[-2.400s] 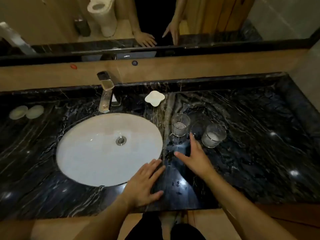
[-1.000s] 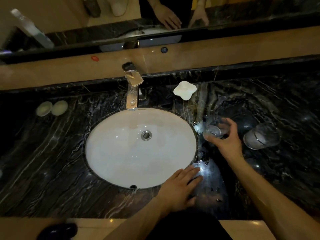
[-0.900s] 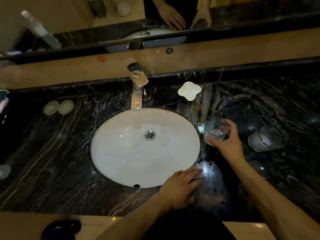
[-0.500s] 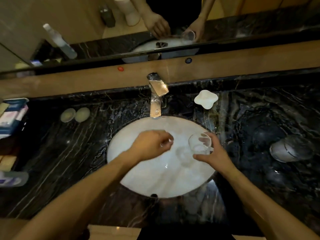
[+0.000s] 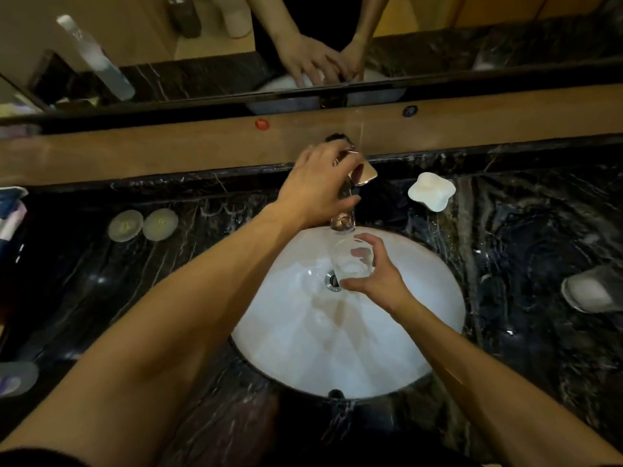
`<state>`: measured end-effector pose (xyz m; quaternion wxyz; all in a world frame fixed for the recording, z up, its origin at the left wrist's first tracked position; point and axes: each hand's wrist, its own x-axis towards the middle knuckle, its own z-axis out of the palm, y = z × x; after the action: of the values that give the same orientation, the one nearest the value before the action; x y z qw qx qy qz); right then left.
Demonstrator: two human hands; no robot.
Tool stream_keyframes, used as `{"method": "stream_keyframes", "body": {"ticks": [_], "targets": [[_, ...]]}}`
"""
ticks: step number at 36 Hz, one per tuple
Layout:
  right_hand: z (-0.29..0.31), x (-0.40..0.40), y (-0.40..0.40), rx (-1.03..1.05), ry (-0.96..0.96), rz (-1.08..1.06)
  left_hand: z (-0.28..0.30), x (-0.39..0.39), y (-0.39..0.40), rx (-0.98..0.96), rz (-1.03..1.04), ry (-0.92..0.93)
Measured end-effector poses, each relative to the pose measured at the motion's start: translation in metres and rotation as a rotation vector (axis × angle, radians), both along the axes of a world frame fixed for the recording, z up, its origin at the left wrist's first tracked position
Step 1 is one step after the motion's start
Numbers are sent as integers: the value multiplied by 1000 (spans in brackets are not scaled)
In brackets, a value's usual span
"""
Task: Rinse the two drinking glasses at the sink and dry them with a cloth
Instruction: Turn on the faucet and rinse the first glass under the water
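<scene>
My right hand grips a clear drinking glass upright over the white sink basin, just below the tap spout. My left hand reaches over the tap and holds its metal handle, thumb curled round the tap body. No water stream is visible. The second glass lies tilted on the black marble counter at the far right, partly cut off by the frame edge. No cloth is in view.
A white flower-shaped dish sits right of the tap. Two round pale coasters lie on the counter to the left. Packets and a plastic item sit at the left edge. A mirror runs along the back.
My right hand lifted the glass off the counter and carried it left over the basin under the spout. My left hand left the counter edge and went up onto the tap handle.
</scene>
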<state>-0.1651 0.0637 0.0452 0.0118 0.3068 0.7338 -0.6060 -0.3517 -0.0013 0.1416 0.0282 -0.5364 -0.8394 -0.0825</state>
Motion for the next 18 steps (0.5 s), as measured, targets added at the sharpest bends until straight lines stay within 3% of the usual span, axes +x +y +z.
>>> {"method": "stream_keyframes", "body": {"ticks": [18], "targets": [[-18, -20, -10, -66, 38, -97, -16, -12, 7, 47, -64, 187]]}}
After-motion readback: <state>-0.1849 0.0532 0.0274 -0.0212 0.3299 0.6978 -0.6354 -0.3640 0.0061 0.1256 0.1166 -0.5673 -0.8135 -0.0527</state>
